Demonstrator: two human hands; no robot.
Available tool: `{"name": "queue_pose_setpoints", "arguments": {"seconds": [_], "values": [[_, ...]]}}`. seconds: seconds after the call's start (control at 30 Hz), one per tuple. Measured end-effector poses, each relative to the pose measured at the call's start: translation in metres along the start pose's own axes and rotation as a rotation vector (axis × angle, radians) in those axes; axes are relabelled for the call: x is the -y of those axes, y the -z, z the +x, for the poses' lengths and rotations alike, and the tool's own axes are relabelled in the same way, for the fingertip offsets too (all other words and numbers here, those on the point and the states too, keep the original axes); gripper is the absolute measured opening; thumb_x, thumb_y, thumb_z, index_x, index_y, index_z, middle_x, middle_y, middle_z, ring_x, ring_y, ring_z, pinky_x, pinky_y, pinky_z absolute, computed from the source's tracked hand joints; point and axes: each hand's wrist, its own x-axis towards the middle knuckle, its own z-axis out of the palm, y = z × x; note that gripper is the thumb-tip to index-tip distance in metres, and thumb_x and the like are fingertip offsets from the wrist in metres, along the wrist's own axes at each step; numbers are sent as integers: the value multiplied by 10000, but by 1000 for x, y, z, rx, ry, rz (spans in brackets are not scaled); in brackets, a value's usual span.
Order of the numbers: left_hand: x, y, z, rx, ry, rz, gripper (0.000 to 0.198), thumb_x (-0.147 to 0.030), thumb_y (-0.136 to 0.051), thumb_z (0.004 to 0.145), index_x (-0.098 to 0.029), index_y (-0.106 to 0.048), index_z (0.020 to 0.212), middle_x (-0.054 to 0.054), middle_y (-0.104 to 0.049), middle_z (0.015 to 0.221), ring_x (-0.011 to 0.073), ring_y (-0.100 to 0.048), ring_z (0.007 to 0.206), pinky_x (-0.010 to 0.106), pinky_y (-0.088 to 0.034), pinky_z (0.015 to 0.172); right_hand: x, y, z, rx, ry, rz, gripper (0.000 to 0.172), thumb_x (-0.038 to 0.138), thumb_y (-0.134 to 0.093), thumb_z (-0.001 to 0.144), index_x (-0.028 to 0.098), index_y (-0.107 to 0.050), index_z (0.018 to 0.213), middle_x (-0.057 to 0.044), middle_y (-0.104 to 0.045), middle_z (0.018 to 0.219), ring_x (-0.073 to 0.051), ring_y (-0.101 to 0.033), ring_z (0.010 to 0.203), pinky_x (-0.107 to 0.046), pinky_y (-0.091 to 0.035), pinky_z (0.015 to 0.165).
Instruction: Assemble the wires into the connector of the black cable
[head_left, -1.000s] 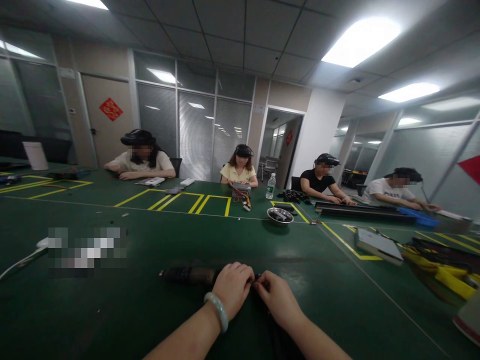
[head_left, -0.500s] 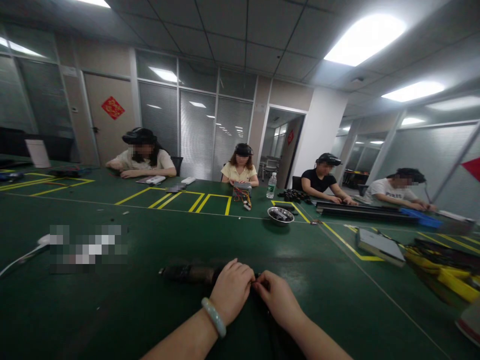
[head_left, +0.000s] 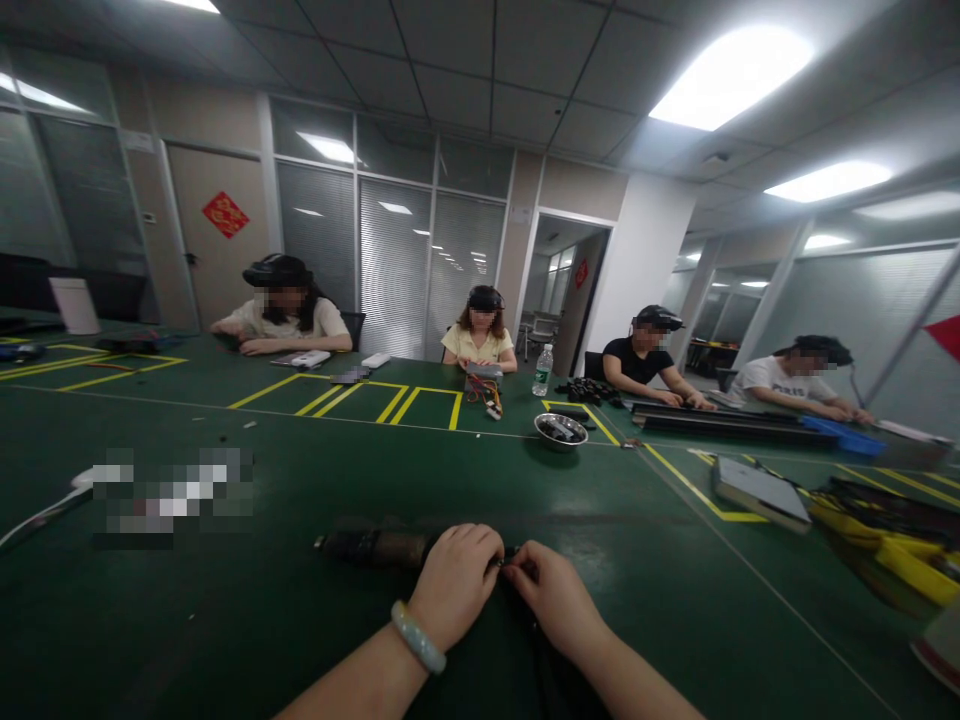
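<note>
Gripping the dark cylindrical tool with my curled left hand, I pinch something small and unclear at its end with my right hand on the green counter.

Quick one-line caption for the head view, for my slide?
Left hand and right hand pinch a dark cable together on the green table.

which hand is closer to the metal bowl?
Right. The right hand lies almost straight below the metal bowl; the left hand sits further left, both well short of it.
</note>
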Motion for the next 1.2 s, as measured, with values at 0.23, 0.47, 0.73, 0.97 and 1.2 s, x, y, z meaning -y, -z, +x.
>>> {"name": "queue_pose_setpoints", "arguments": {"seconds": [0.23,0.47,0.73,0.97,1.2], "values": [[-1,2,-1,-16,19,-22,144,-138,-559,798,-229,-565,910,-6,-608,940,190,-543,918,359,-393,876,-6,-4,1,9,-3,8,99,272,-566,841,211,-615,782,15,-645,727,-143,-574,677,-221,-356,599],[-3,3,-2,-28,12,-7,141,-140,-565,779,-229,-556,889,12,-606,1000,206,-528,1007,372,-369,946,-4,-2,1,13,3,3,96,254,-564,839,204,-612,772,15,-645,726,-139,-570,678,-219,-357,608],[-3,3,-2,-18,40,-19,177,-140,-568,786,-234,-544,934,-4,-597,967,193,-534,953,356,-382,896,-3,-2,1,20,-7,24,96,262,-561,841,207,-613,781,14,-653,748,-142,-582,697,-219,-362,607],[-6,7,-1,43,59,25,161,-157,-554,804,-232,-561,946,7,-598,974,202,-530,940,338,-383,828,0,0,0,10,-1,-6,93,251,-563,840,206,-609,773,18,-648,727,-140,-578,686,-222,-363,615],[-5,7,-1,51,31,50,126,-169,-547,828,-247,-564,927,-8,-599,972,189,-538,930,326,-371,829,-2,-2,-1,15,-9,3,93,244,-557,843,200,-614,784,8,-645,735,-141,-577,685,-222,-364,602]]}}
